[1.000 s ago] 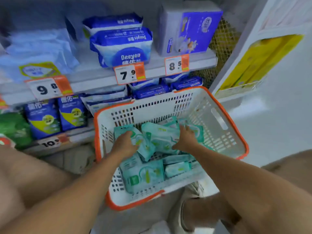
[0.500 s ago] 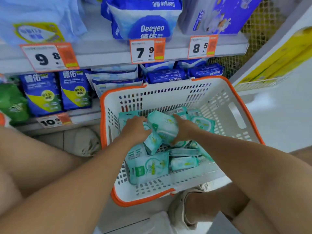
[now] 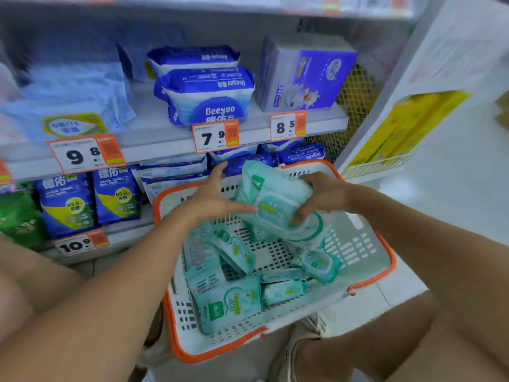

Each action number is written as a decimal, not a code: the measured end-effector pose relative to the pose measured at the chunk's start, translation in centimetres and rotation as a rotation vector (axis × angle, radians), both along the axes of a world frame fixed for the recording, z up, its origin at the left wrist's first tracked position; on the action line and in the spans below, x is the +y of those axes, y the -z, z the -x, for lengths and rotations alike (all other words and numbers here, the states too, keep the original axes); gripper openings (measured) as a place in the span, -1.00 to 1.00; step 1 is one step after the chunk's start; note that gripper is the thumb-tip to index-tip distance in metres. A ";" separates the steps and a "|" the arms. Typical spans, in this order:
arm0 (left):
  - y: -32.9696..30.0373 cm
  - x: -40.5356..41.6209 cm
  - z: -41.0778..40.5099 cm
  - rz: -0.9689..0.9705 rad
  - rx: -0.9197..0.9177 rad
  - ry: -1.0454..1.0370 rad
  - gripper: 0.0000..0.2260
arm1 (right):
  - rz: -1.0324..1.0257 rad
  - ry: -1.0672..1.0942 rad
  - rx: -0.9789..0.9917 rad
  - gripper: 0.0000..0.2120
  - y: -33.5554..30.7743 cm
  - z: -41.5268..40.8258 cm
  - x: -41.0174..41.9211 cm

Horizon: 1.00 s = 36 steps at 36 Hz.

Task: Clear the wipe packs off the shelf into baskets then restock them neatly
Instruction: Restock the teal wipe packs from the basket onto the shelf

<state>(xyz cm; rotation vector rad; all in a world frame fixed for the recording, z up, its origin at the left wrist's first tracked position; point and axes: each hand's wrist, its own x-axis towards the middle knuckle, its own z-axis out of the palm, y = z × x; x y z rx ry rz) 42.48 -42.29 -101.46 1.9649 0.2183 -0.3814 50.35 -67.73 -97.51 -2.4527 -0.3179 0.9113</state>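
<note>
In front of the crouching person, the shelf point(image 3: 154, 144) carries blue packs on two levels with price tags along its edges; none of the mint-green wipe packs can be seen on it, so the restocking judged from here has hardly begun, or its target spot lies out of view. Below it the white basket point(image 3: 366, 260) with the orange rim holds a loose heap of green packs, lying at all angles (at least six, though the blur makes a count unsure), which suggests the clearing step is done. Above the basket's far side, a bundle of green wipe packs point(image 3: 275, 205) is lifted clear of the heap. The right hand point(image 3: 321, 195) grips this bundle from the right, fingers curled over its front face. The left hand point(image 3: 212, 198) is spread wide, thumb up and fingers reaching toward the bundle's left edge, touching it at most with the fingertips. What remains: carrying this bundle to the shelf, then the rest, set in tidy rows.
</note>
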 end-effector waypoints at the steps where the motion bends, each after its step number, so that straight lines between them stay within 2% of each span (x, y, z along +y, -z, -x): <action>1: -2.5 -0.2 -0.2 0.130 -0.043 -0.005 0.21 | -0.072 -0.032 0.048 -0.38 -2.7 0.1 -0.5; 2: -4.9 -0.4 -0.4 0.248 -0.082 0.021 0.10 | -0.136 -0.076 0.088 -0.37 -5.4 0.4 -0.8; 4: -9.6 -1.1 -0.3 0.432 -0.124 0.115 -0.35 | -0.240 -0.142 0.142 -0.37 -10.0 1.3 -1.2; 5: -12.0 -1.7 0.0 0.488 -0.141 0.144 -0.51 | -0.287 -0.157 0.153 -0.38 -12.0 1.7 -1.4; 8: -16.6 -2.4 0.6 0.590 -0.208 0.106 -0.64 | -0.504 -0.068 0.103 -0.45 -16.0 2.2 -2.0; 12: -20.4 -1.7 1.2 0.675 -0.270 -0.035 -0.59 | -0.991 0.447 -0.068 -0.69 -19.4 2.0 -3.3; 13: -21.1 -1.5 1.3 0.669 -0.293 -0.065 -0.54 | -1.023 0.489 -0.036 -0.63 -19.6 2.1 -3.3; 15: -22.2 -1.3 1.2 0.653 -0.346 -0.125 -0.43 | -0.998 0.345 0.124 -0.39 -18.9 2.2 -2.5; 17: -23.0 -1.0 1.0 0.647 -0.380 -0.180 -0.43 | -0.990 0.215 0.185 -0.25 -18.2 2.5 -0.8; 20: -23.6 -0.8 0.3 0.637 -0.413 -0.216 -0.43 | -1.103 0.263 0.060 -0.35 -18.2 1.9 1.1; 21: -23.8 -0.7 -0.1 0.626 -0.428 -0.215 -0.43 | -1.139 0.293 0.042 -0.30 -18.4 1.4 1.4; 24: -25.5 -1.0 -2.2 0.554 -0.514 -0.198 -0.44 | -1.287 0.436 -0.072 0.01 -19.7 -1.1 1.3; 26: -27.7 -1.4 -4.4 0.468 -0.634 -0.183 -0.53 | -1.367 0.458 -0.200 -0.01 -22.0 -2.9 1.4; 28: -30.1 -1.8 -7.3 0.367 -0.771 -0.172 -0.71 | -1.375 0.463 -0.359 -0.07 -24.5 -5.0 1.6; 30: -32.0 -1.9 -10.3 0.269 -0.849 -0.141 -0.76 | -1.322 0.437 -0.517 -0.04 -26.6 -7.1 1.9; 34: -32.1 -1.5 -16.7 0.193 -0.960 -0.077 -0.52 | -1.165 0.339 -0.748 -0.12 -28.3 -11.7 1.4; 36: -31.3 -1.8 -18.9 0.184 -1.033 -0.094 -0.40 | -1.079 0.322 -0.870 -0.08 -28.1 -13.9 1.2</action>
